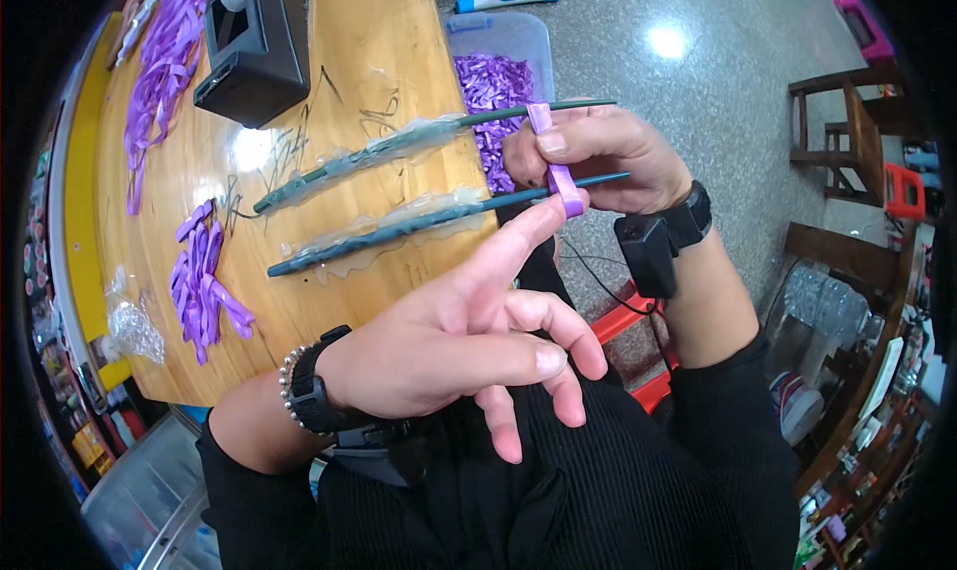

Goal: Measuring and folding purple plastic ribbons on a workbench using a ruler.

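Two dark green tapered sticks, a far one (329,171) and a near one (389,228), lie side by side on the wooden table (379,32), coated in clear glue-like stuff. Their pointed tips stick out past its right edge. A short purple ribbon (562,183) passes over both tips. My right hand (623,146) pinches the ribbon between thumb and fingers, close to the far tip. My left hand (449,346) has its fingers spread, the index fingertip touching the ribbon's lower loop at the near tip. Part of the ribbon is hidden by my right fingers.
A bundle of purple ribbon loops (204,286) lies at the table's left. Behind it are a black tape dispenser (261,57) and long purple ribbons (169,57). A clear bin (543,47) of purple ribbon pieces stands beyond the table's right edge. A wooden chair (847,132) is far right.
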Demonstrator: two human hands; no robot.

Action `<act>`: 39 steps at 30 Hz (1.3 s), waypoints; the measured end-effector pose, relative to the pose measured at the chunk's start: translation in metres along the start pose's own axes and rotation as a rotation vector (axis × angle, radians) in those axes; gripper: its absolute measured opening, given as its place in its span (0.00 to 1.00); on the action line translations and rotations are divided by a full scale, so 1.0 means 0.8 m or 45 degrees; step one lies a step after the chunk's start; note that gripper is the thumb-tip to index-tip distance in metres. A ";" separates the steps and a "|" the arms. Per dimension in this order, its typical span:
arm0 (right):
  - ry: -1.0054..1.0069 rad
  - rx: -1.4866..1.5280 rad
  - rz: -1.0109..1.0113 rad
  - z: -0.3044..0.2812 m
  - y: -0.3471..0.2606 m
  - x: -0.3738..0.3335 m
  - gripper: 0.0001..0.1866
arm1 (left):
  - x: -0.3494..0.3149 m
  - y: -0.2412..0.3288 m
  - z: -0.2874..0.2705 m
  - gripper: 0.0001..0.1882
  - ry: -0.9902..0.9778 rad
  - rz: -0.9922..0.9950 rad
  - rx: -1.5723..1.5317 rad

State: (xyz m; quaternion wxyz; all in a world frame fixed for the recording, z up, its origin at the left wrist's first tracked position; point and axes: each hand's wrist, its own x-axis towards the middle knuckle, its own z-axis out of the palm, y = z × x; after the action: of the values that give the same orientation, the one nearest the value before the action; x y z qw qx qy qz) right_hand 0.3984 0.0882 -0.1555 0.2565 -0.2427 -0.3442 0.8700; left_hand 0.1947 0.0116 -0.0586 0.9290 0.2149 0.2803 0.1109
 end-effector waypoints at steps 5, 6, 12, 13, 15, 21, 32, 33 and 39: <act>-0.047 -0.105 0.085 -0.003 -0.012 0.000 0.16 | 0.001 -0.005 -0.004 0.47 -0.034 0.019 -0.029; -0.047 -0.111 0.087 0.001 -0.016 -0.004 0.16 | 0.001 -0.005 -0.005 0.47 -0.036 0.024 -0.029; 0.195 -0.170 0.016 0.014 -0.029 -0.040 0.25 | 0.001 -0.009 -0.006 0.47 -0.072 0.051 -0.036; 0.196 -0.178 0.016 0.019 -0.030 -0.042 0.25 | 0.001 -0.009 -0.006 0.47 -0.079 0.059 -0.043; 0.370 -0.377 0.069 0.030 -0.032 -0.042 0.23 | 0.001 -0.011 -0.009 0.47 -0.089 0.072 -0.049; 0.460 -0.489 0.041 0.057 -0.032 -0.029 0.12 | -0.002 -0.016 -0.010 0.48 -0.102 0.130 -0.072; 0.608 -0.537 0.083 0.070 -0.028 -0.038 0.13 | -0.001 -0.027 -0.011 0.47 -0.120 0.270 -0.130; 0.613 -0.542 0.079 0.070 -0.029 -0.039 0.13 | -0.002 -0.029 -0.008 0.47 -0.127 0.272 -0.125; 0.574 -0.552 0.205 0.074 -0.039 -0.041 0.17 | -0.008 -0.038 -0.002 0.31 0.074 0.337 0.056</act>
State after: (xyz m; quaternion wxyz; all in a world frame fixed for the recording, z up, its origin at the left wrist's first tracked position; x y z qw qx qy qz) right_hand 0.3959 0.0597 -0.0866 0.1988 -0.5048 -0.4357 0.7182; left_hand 0.1909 -0.0170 -0.0707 0.8927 0.2672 0.2786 0.2326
